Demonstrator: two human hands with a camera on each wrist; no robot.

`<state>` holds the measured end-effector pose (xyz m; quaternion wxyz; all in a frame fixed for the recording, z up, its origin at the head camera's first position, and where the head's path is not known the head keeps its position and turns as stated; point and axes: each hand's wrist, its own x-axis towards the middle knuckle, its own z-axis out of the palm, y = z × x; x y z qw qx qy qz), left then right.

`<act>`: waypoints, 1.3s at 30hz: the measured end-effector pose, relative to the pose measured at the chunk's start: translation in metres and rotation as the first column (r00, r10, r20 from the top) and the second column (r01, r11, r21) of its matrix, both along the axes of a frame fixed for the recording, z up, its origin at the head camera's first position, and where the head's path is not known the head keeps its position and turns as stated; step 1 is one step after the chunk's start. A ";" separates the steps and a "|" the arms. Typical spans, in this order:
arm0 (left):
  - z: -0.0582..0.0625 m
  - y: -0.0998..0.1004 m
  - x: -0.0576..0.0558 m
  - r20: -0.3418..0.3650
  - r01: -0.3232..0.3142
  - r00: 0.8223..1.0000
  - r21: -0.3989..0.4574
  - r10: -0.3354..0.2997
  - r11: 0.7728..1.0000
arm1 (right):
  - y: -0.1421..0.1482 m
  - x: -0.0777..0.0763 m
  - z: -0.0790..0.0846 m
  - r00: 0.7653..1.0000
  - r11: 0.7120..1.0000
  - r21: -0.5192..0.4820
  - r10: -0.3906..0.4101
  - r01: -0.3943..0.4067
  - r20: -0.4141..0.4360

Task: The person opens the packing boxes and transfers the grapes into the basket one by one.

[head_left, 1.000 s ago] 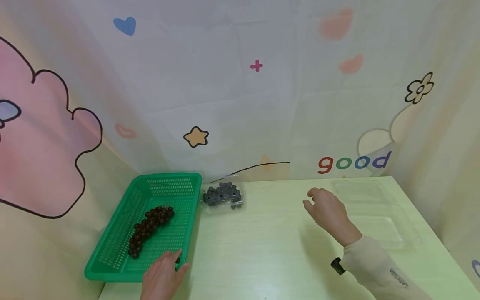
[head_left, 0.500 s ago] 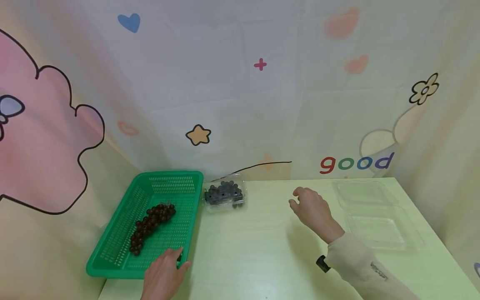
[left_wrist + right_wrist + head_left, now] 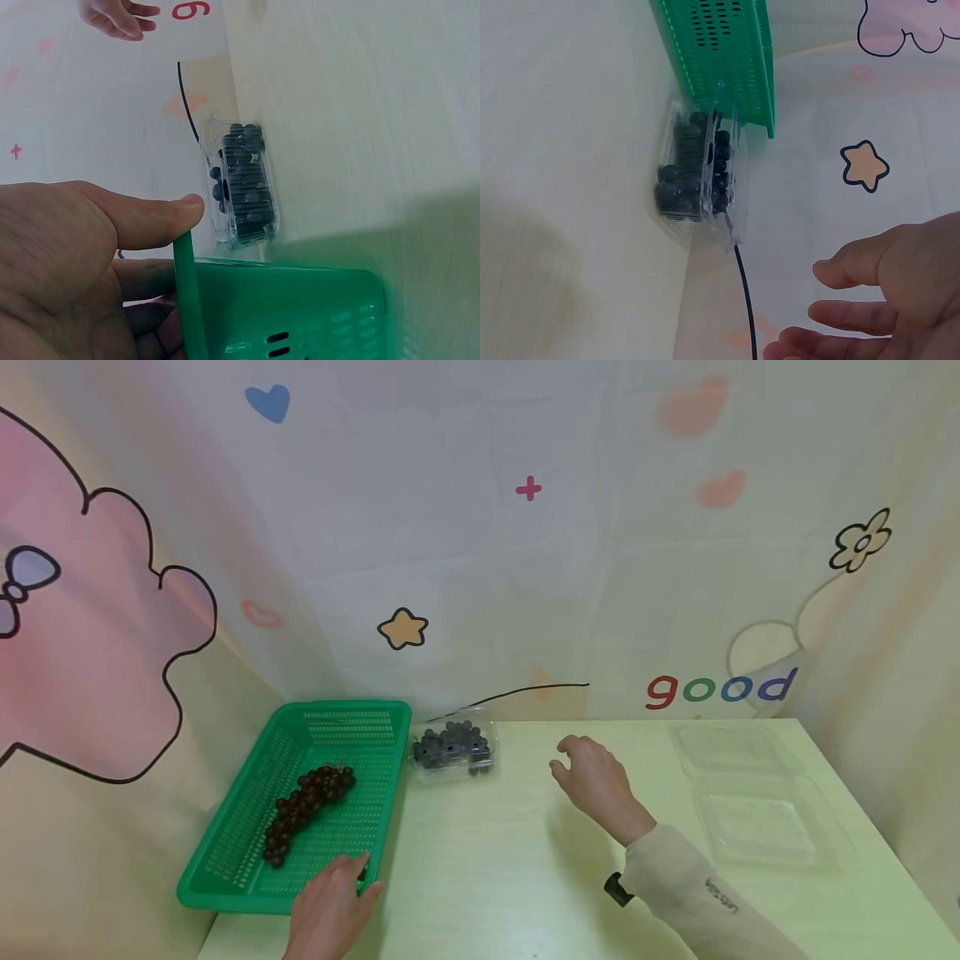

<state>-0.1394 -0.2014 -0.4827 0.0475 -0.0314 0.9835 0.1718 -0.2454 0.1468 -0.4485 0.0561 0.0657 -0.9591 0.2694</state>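
A green plastic basket (image 3: pixel 198 893) stands at the table's left, with a bunch of dark red grapes (image 3: pixel 303 810) lying inside. My left hand (image 3: pixel 330 906) grips the basket's near right corner; in the left wrist view the thumb (image 3: pixel 161 221) lies on the rim and the fingers curl beneath it. Right of the basket's far corner sits a clear plastic box (image 3: pixel 727 187) holding dark grapes (image 3: pixel 450 747). My right hand (image 3: pixel 597 785) hovers over the table, apart from the box, holding nothing, its fingers loosely bent.
An opened clear plastic container (image 3: pixel 765 822) lies flat at the table's right. Behind the pale table (image 3: pixel 472 877) hangs a printed curtain (image 3: pixel 465 560) that also closes off both sides.
My right hand has moved left across the table, toward the box of dark grapes. The left hand keeps its grip on the basket. The head view has shifted slightly.
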 end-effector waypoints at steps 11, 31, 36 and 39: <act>0.001 0.000 0.000 0.002 0.009 1.000 -0.008 -0.009 1.000 | -0.015 -0.005 -0.012 0.996 0.996 -0.030 0.083 -0.084 -0.027; 0.001 -0.001 0.000 0.013 0.014 1.000 -0.014 -0.013 1.000 | -0.024 -0.012 -0.036 0.979 0.979 -0.037 0.203 -0.202 0.025; 0.001 -0.001 0.000 0.019 0.006 1.000 -0.011 -0.005 1.000 | -0.028 -0.014 -0.042 0.973 0.973 -0.035 0.228 -0.227 0.030; 0.001 -0.001 0.000 0.018 0.008 1.000 -0.013 -0.008 1.000 | -0.031 -0.016 -0.045 0.969 0.970 -0.032 0.242 -0.241 0.037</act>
